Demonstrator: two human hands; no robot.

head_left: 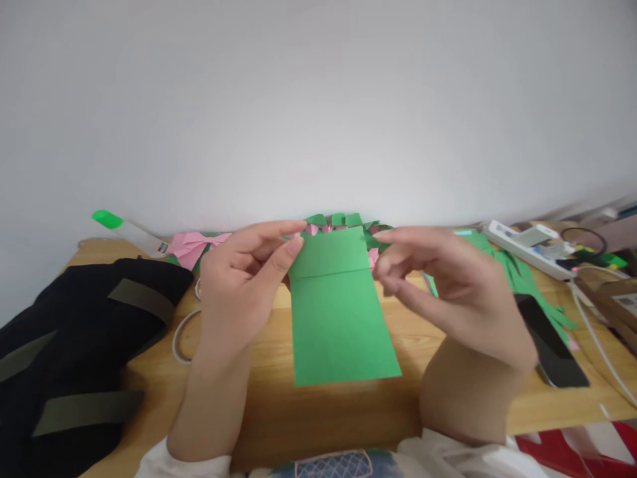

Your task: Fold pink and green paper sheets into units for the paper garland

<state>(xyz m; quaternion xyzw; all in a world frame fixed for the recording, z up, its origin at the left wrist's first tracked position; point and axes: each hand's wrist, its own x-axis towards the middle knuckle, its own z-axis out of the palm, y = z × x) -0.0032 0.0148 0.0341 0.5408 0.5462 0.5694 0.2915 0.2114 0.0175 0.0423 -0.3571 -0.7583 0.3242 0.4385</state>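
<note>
A green paper [343,325] is held up over the table [269,338], its long axis running from the wall [318,99] toward the person, with a crosswise line near the far end—the left hand [243,285] pinches its upper left edge, while the right hand [450,285] curls beside the right edge, its grip impossible to tell. Pink-and-green folded pieces [186,249] crowd the wall, dark fabric [84,325] lies left, a phone [552,345] right—bare wood shows between the forearms.
</note>
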